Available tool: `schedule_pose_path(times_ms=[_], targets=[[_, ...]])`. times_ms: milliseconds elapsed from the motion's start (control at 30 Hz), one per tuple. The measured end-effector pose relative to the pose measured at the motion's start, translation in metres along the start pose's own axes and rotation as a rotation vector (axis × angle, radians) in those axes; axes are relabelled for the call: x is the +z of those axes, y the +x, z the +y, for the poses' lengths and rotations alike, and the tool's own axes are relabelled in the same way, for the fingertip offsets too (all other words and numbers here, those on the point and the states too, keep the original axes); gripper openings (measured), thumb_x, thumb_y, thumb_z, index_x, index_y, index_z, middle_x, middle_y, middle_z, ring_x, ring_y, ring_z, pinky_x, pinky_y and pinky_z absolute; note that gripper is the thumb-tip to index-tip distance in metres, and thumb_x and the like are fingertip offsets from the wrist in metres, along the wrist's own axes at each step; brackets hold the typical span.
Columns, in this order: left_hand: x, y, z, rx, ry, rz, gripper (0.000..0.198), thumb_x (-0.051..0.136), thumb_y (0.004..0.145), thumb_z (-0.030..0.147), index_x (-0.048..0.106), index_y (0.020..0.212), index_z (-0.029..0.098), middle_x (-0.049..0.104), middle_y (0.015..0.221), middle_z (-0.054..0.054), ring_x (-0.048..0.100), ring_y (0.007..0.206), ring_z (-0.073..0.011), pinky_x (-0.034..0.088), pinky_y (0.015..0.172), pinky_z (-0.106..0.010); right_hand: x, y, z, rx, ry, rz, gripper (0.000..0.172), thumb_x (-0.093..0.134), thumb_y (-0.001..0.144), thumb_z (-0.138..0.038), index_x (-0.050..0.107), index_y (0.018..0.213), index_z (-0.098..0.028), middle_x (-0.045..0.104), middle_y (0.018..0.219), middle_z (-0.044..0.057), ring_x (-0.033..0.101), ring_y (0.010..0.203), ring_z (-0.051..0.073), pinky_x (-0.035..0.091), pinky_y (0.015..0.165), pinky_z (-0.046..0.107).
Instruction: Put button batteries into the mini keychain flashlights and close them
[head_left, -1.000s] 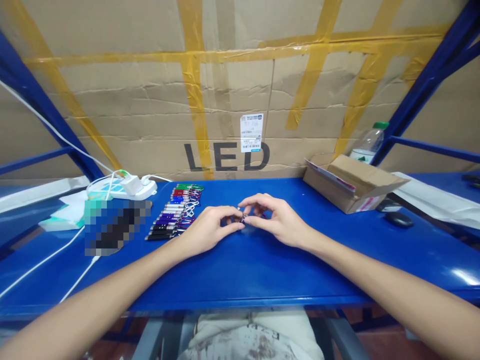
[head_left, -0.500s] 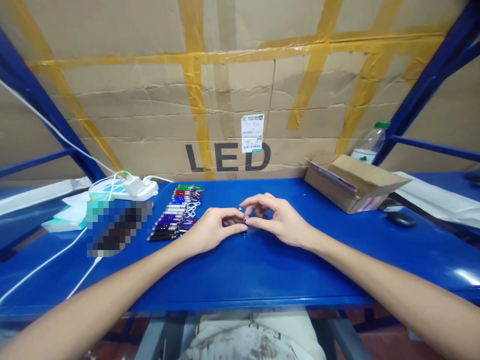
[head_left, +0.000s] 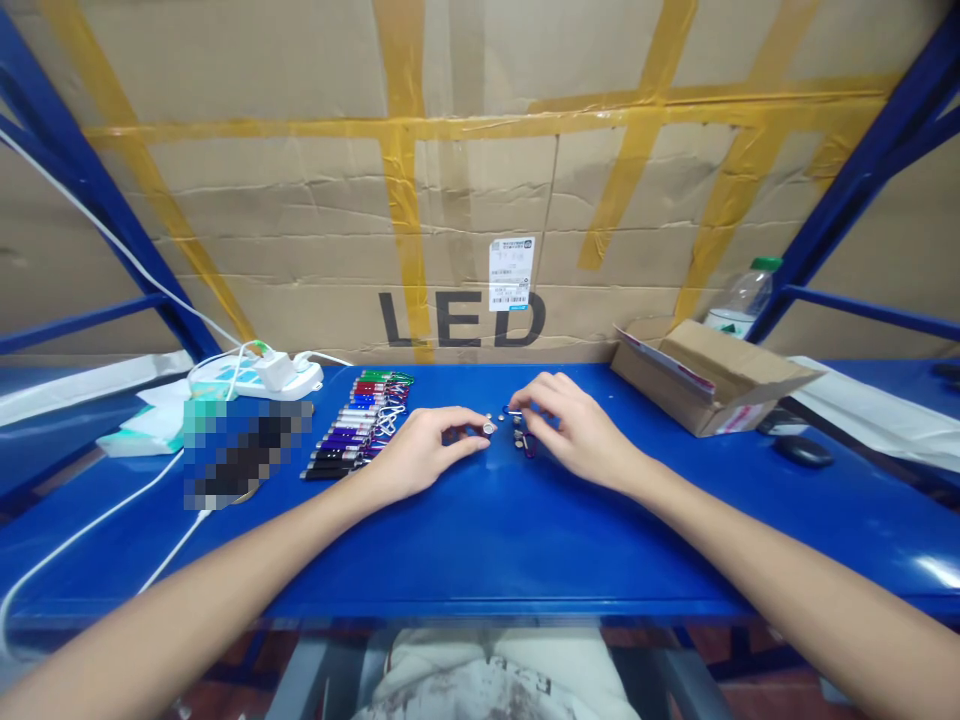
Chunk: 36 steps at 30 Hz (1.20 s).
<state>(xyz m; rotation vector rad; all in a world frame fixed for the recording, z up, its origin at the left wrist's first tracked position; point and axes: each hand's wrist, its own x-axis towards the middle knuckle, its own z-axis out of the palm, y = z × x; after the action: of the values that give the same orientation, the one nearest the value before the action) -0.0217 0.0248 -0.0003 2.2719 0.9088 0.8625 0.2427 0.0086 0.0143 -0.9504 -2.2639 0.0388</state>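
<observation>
A pixelated patch point(head_left: 244, 450) hides what lies beneath, and the small parts point(head_left: 517, 433) are too tiny to identify.

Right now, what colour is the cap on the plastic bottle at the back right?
Green; the bottle cap shows best in the head view.

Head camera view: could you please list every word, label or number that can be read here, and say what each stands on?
"LED": large dark letters on the cardboard sheet at the back.
White label on that cardboard: barcode and print, too small to read.
Sticker on the open box: blurred.
Bottle label: unreadable.
</observation>
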Motion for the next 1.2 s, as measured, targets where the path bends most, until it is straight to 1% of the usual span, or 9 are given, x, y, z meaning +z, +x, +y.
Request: schedule_pose_path(times_ms=[133, 233, 367, 467, 567, 667, 833, 967, 1200], targets=[[-0.001, 0.000, 0.000, -0.044, -0.013, -0.019, 0.026, 0.071, 0.100, 0.039, 0.079, 0.118, 0.022, 0.083, 0.108, -0.003, 0.074, 0.095, -0.0214, 0.054, 0.088, -0.031, 0.005, -0.003, 0.008, 0.000, -0.086, -0.262, 0.012, 0.058, 0.106, -0.022, 0.070, 0.110, -0.021, 0.068, 0.104, 0.009, 0.057, 0.098, 0.028, 0.045, 0.089, 0.042], [-0.001, 0.001, 0.000, -0.071, -0.017, -0.020, 0.029, 0.071, 0.100, 0.043, 0.078, 0.118, 0.021, 0.083, 0.099, -0.003, 0.073, 0.087, -0.0206, 0.053, 0.081, -0.031, 0.006, -0.005, 0.013, -0.014, -0.084, -0.321, 0.013, 0.057, 0.107, -0.022, 0.070, 0.106, -0.022, 0.066, 0.101, 0.009, 0.057, 0.095, 0.027, 0.044, 0.085, 0.039], [-0.001, 0.001, 0.000, -0.069, -0.004, -0.019, 0.030, 0.070, 0.100, 0.043, 0.078, 0.119, 0.021, 0.082, 0.097, -0.003, 0.071, 0.086, -0.0199, 0.052, 0.080, -0.031, 0.004, -0.006, 0.016, -0.031, -0.091, -0.298, 0.017, 0.056, 0.107, -0.020, 0.069, 0.097, -0.022, 0.066, 0.099, 0.008, 0.055, 0.091, 0.025, 0.042, 0.082, 0.038], [-0.002, 0.000, 0.000, -0.067, 0.025, -0.021, 0.030, 0.070, 0.100, 0.043, 0.078, 0.119, 0.021, 0.081, 0.100, -0.003, 0.070, 0.086, -0.0198, 0.051, 0.079, -0.031, 0.003, -0.005, 0.015, -0.007, -0.052, -0.254, 0.017, 0.053, 0.109, -0.021, 0.066, 0.098, -0.022, 0.067, 0.100, 0.008, 0.056, 0.093, 0.025, 0.043, 0.084, 0.038], [-0.002, -0.001, 0.002, -0.047, 0.048, -0.027, 0.029, 0.070, 0.101, 0.042, 0.079, 0.119, 0.021, 0.081, 0.104, -0.004, 0.070, 0.090, -0.0205, 0.051, 0.080, -0.030, 0.004, -0.002, 0.009, 0.073, 0.068, -0.136, 0.014, 0.050, 0.111, -0.026, 0.062, 0.104, -0.023, 0.069, 0.103, 0.006, 0.060, 0.094, 0.023, 0.045, 0.086, 0.037], [-0.002, -0.001, 0.005, -0.006, 0.034, -0.040, 0.026, 0.070, 0.101, 0.039, 0.079, 0.118, 0.021, 0.081, 0.108, -0.004, 0.071, 0.093, -0.0205, 0.052, 0.083, -0.030, 0.005, 0.000, -0.001, 0.159, 0.249, -0.045, 0.011, 0.054, 0.110, -0.030, 0.062, 0.106, -0.024, 0.071, 0.100, 0.003, 0.064, 0.089, 0.020, 0.049, 0.082, 0.035], [0.000, -0.002, 0.009, 0.055, 0.053, -0.050, 0.022, 0.069, 0.102, 0.035, 0.080, 0.117, 0.023, 0.081, 0.114, -0.004, 0.073, 0.097, -0.0209, 0.053, 0.087, -0.030, 0.005, -0.001, -0.014, 0.144, 0.447, -0.007, 0.011, 0.064, 0.105, -0.035, 0.066, 0.106, -0.024, 0.073, 0.103, 0.004, 0.069, 0.094, 0.021, 0.056, 0.087, 0.035], [0.000, -0.003, 0.010, 0.068, 0.059, -0.054, 0.022, 0.069, 0.103, 0.034, 0.080, 0.118, 0.023, 0.081, 0.115, -0.004, 0.073, 0.099, -0.0211, 0.053, 0.089, -0.030, 0.005, -0.002, -0.018, 0.096, 0.428, -0.003, 0.013, 0.066, 0.105, -0.035, 0.068, 0.113, -0.025, 0.074, 0.107, 0.004, 0.068, 0.093, 0.021, 0.056, 0.088, 0.036], [0.001, -0.003, 0.011, 0.065, 0.063, -0.064, 0.022, 0.068, 0.103, 0.036, 0.079, 0.116, 0.023, 0.080, 0.110, -0.004, 0.072, 0.094, -0.0205, 0.054, 0.088, -0.030, 0.003, -0.001, -0.020, 0.073, 0.351, 0.017, 0.019, 0.057, 0.110, -0.036, 0.071, 0.106, -0.024, 0.076, 0.106, 0.006, 0.069, 0.096, 0.023, 0.055, 0.089, 0.037]])
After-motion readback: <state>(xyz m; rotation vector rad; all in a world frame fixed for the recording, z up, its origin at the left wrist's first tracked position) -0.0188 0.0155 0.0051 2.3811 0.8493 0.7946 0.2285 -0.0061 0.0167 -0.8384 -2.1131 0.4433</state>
